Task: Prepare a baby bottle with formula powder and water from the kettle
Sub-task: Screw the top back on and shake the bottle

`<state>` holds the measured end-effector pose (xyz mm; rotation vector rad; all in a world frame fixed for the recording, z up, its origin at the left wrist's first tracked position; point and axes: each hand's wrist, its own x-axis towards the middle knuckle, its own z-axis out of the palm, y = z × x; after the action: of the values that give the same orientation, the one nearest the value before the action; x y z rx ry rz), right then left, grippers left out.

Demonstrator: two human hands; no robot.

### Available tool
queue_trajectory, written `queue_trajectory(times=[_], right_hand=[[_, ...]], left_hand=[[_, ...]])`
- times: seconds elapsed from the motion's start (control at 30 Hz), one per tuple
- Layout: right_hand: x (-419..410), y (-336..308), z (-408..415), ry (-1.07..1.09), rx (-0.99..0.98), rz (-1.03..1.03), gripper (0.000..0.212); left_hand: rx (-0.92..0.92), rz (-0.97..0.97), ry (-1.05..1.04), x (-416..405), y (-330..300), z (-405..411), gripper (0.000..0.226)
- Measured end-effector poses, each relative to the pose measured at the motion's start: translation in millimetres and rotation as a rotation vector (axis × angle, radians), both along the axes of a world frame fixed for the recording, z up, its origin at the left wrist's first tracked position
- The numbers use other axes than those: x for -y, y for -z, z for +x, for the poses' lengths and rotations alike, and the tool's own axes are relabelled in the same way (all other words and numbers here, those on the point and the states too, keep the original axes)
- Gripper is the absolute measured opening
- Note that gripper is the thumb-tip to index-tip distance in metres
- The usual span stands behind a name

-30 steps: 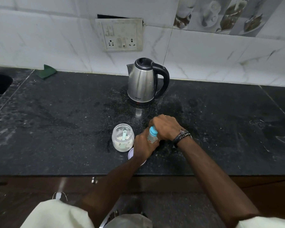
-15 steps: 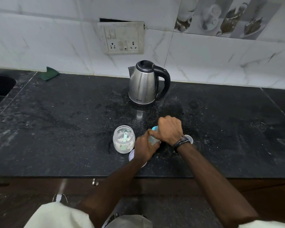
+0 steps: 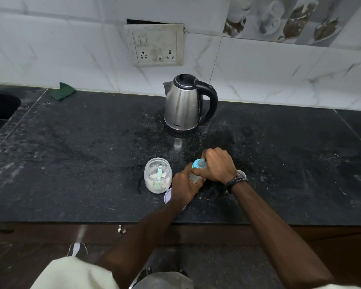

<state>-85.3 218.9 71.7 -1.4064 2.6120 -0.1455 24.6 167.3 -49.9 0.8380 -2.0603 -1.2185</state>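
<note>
The baby bottle (image 3: pixel 196 176) is held upright near the front edge of the counter (image 3: pixel 71 163), its body grasped by the left hand (image 3: pixel 183 187) and its blue top gripped by the right hand (image 3: pixel 217 165). An open powder jar (image 3: pixel 157 176) stands just beside on the left. The kettle (image 3: pixel 184 107) stands behind, well apart. Bare counter is seen to the right.

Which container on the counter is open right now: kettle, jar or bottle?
The glass jar: no lid, scoop inside. The kettle is closed, and the bottle has its blue top on.
</note>
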Motion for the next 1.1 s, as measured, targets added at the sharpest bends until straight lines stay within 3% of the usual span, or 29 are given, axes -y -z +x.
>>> queue_trajectory(times=[0.27,0.47,0.8,0.97,1.1], right_hand=[[-4,11,19,0.241,0.045,-0.146,0.046],[-2,12,32,0.368,0.02,-0.202,0.053],[-9,15,37,0.358,-0.004,-0.216,0.054],[-25,13,23,0.27,0.091,-0.248,0.072],[-41,6,6,0.287,0.157,-0.357,0.067]], left_hand=[[0.004,-0.004,-0.056,-2,2,-2,0.054],[0.013,-0.012,-0.1,-6,-4,-2,0.067],[0.001,0.06,-0.063,-8,-12,1,0.056],[0.012,0.032,-0.053,-6,-10,2,0.061],[-0.007,0.023,0.016,-4,-11,4,0.056]])
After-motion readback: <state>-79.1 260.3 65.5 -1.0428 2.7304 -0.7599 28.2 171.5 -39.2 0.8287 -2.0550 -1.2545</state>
